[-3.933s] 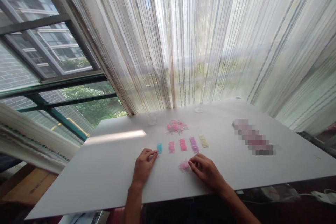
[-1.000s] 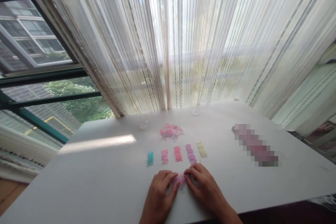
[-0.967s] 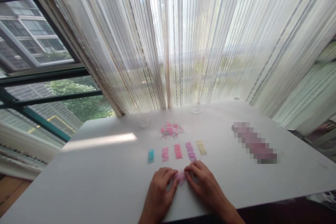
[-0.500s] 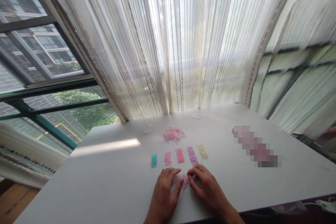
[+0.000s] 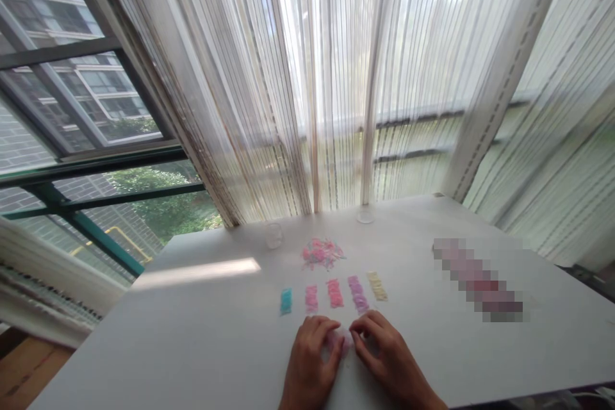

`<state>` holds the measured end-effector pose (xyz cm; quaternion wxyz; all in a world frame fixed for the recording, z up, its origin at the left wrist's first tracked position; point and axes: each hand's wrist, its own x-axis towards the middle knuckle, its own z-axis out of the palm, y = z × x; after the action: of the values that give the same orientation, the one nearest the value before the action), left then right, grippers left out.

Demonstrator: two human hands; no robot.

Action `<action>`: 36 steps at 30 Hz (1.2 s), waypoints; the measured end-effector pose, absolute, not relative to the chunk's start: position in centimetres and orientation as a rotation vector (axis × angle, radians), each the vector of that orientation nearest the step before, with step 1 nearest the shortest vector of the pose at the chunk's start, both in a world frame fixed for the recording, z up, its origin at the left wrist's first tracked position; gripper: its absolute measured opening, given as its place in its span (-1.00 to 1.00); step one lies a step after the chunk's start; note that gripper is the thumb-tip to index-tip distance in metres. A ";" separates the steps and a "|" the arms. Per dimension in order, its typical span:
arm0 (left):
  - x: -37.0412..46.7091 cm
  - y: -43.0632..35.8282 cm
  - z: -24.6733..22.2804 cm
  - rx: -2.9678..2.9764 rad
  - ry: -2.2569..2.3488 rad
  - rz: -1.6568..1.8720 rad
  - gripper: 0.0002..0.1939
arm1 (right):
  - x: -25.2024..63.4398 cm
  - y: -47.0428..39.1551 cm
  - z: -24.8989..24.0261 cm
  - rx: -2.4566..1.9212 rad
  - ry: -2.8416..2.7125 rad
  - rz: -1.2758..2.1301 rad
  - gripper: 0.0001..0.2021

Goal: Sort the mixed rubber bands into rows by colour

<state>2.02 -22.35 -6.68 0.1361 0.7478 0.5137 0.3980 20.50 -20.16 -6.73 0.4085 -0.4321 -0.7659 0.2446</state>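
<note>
My left hand (image 5: 312, 355) rests on the white table (image 5: 216, 346), its thumb and fingers curled around a small pale pink, see-through bundle (image 5: 339, 339) whose kind I cannot make out. Close by on its right, my right hand (image 5: 384, 349) has thumb and forefinger pinched together; anything between them is too small to see. Just beyond the hands lie short rows of small pieces: teal (image 5: 286, 301), pink (image 5: 311, 299), coral (image 5: 335, 293), purple (image 5: 358, 295) and pale yellow (image 5: 377, 286). Behind these rows is a loose mixed heap (image 5: 321, 253), mostly pink with some teal.
A clear cup (image 5: 274, 236) and a clear round lid (image 5: 365, 217) are near the table's far edge. On the right lies a long pinkish, pixelated object (image 5: 478, 278). Sheer striped curtains (image 5: 336, 77) hang behind the table, with a window (image 5: 96, 96) at left.
The view has shifted slightly, so everything sits a little lower and further right. Both hands stay at nearly the same place on the table, around the pale pink bundle.
</note>
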 end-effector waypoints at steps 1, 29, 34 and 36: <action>2.1 -22.4 -6.6 2.151 1.498 1.150 -0.88 | 20.5 -20.2 -6.6 -1.085 -1.928 0.614 -0.88; 2.1 -22.7 -5.9 1.986 1.492 1.212 -0.85 | 20.7 -20.0 -6.9 -1.168 -1.938 0.559 -0.89; 2.1 -22.7 -5.9 1.995 1.490 1.220 -0.87 | 20.8 -20.1 -6.6 -1.133 -1.966 0.587 -0.87; 2.1 -22.7 -5.9 2.009 1.483 1.221 -0.88 | 20.9 -20.2 -6.4 -1.112 -1.956 0.616 -0.88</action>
<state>2.07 -22.71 -5.92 0.1798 0.7111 0.5249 0.4320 20.89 -20.24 -6.41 0.3934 -0.4383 -0.7709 0.2428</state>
